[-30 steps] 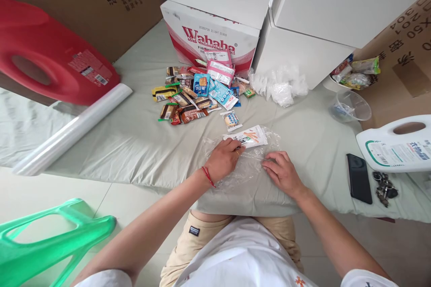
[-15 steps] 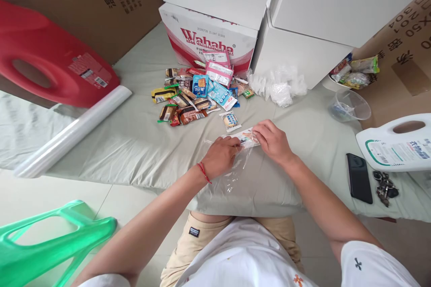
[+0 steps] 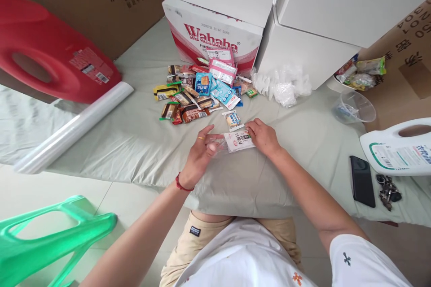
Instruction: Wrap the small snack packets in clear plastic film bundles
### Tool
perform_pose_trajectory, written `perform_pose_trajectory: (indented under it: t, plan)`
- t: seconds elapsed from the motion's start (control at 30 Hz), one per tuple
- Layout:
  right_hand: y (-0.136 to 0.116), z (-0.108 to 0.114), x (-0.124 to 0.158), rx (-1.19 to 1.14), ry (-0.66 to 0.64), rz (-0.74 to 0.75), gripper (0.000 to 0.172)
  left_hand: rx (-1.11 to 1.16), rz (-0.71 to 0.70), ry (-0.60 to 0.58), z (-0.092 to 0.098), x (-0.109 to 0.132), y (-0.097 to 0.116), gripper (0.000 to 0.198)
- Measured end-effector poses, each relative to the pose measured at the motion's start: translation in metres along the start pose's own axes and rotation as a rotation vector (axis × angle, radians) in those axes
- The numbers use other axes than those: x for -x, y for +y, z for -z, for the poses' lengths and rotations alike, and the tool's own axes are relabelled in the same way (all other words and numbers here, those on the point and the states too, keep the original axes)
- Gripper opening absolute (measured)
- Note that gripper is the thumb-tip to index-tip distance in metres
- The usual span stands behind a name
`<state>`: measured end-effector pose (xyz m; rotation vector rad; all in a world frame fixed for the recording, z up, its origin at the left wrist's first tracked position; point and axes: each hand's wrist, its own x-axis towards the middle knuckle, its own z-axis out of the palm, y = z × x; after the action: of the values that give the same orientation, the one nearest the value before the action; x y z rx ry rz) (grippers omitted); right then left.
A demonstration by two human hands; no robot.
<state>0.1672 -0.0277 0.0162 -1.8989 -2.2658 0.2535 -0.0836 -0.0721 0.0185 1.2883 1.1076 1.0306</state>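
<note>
A white snack packet with dark printing lies on the cloth-covered surface. Its right end is pinched in my right hand. Clear plastic film extends from the packet's left end. My left hand is at that film with thumb and fingers apart, touching or nearly touching it. Just beyond the packet lies a small wrapped biscuit. Farther back is a pile of wrapped snacks, with a light-blue packet and a pink-and-white packet on it.
Left are a roll of clear film and a red jug; a green stool stands below. Behind are a Wahaba carton and crumpled plastic. Right are a clear tub, white bottle, phone and keys.
My left hand has moved left off the packet and turned, its fingers spreading. The packet's printed face shows more now. My right hand keeps its hold on the right end.
</note>
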Motion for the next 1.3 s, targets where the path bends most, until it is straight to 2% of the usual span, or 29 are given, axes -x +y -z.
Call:
perform_pose_trajectory:
  t: [0.07, 0.17, 0.23, 0.27, 0.33, 0.4, 0.43, 0.47, 0.53, 0.57, 0.63, 0.73, 0.83, 0.9, 0.97, 1.03, 1.13, 1.23, 1.3]
  plan:
    - [-0.001, 0.001, 0.0, 0.019, -0.01, -0.01, 0.03, -0.195, -0.052, 0.035, -0.003, 0.001, 0.001, 0.08]
    - [-0.003, 0.003, -0.001, 0.029, -0.031, -0.012, 0.032, -0.361, 0.095, 0.19, 0.006, -0.012, -0.004, 0.038]
    - [-0.004, 0.004, 0.0, 0.033, -0.044, -0.019, 0.033, -0.415, 0.182, 0.328, 0.017, -0.025, -0.009, 0.026]
    - [-0.005, 0.004, 0.0, 0.036, -0.048, -0.022, 0.033, -0.468, 0.164, 0.416, 0.022, -0.029, -0.01, 0.023]
    - [-0.005, 0.004, 0.0, 0.046, -0.055, -0.022, 0.033, -0.625, -0.008, 0.601, 0.026, -0.029, -0.007, 0.022]
    - [-0.006, 0.004, 0.0, 0.06, -0.055, -0.016, 0.033, -0.771, -0.311, 0.711, 0.017, -0.019, 0.006, 0.02]
    - [-0.006, 0.004, 0.001, 0.07, -0.055, -0.014, 0.033, -0.816, -0.469, 0.7, 0.008, -0.013, 0.015, 0.017]
    - [-0.007, 0.004, 0.001, 0.079, -0.054, -0.015, 0.033, -0.834, -0.608, 0.617, -0.005, -0.007, 0.023, 0.014]
    - [-0.01, 0.005, 0.003, 0.089, -0.056, -0.013, 0.033, -0.832, -0.768, 0.292, -0.034, -0.002, 0.036, 0.018]
    - [-0.011, 0.006, 0.003, 0.085, -0.059, -0.01, 0.033, -0.844, -0.769, 0.169, -0.048, -0.004, 0.038, 0.024]
    - [-0.011, 0.008, 0.005, 0.05, -0.062, 0.006, 0.031, -0.922, -0.623, 0.066, -0.072, -0.015, 0.032, 0.035]
    - [0.0, 0.013, 0.002, -0.123, -0.036, 0.049, 0.025, -1.061, -0.339, -0.019, -0.087, -0.035, 0.006, 0.045]
    - [0.029, 0.017, -0.004, -0.392, 0.005, 0.042, 0.017, -1.137, -0.307, -0.081, -0.086, -0.041, -0.017, 0.05]
    - [0.056, 0.019, -0.008, -0.501, 0.091, -0.071, 0.015, -1.159, -0.33, -0.081, -0.083, -0.038, -0.023, 0.051]
    - [0.081, 0.02, -0.007, -0.573, 0.202, -0.246, 0.016, -1.168, -0.337, -0.077, -0.081, -0.034, -0.024, 0.05]
    - [0.098, 0.018, -0.003, -0.649, 0.243, -0.393, 0.021, -1.168, -0.342, -0.077, -0.081, -0.033, -0.023, 0.05]
    - [0.105, 0.014, 0.01, -0.743, 0.134, -0.422, 0.032, -1.159, -0.345, -0.073, -0.082, -0.034, -0.023, 0.05]
    - [0.095, 0.012, 0.022, -0.852, -0.087, -0.312, 0.046, -1.15, -0.338, -0.073, -0.082, -0.035, -0.023, 0.049]
    - [0.088, 0.014, 0.025, -0.931, -0.24, -0.266, 0.042, -1.149, -0.335, -0.076, -0.082, -0.035, -0.022, 0.049]
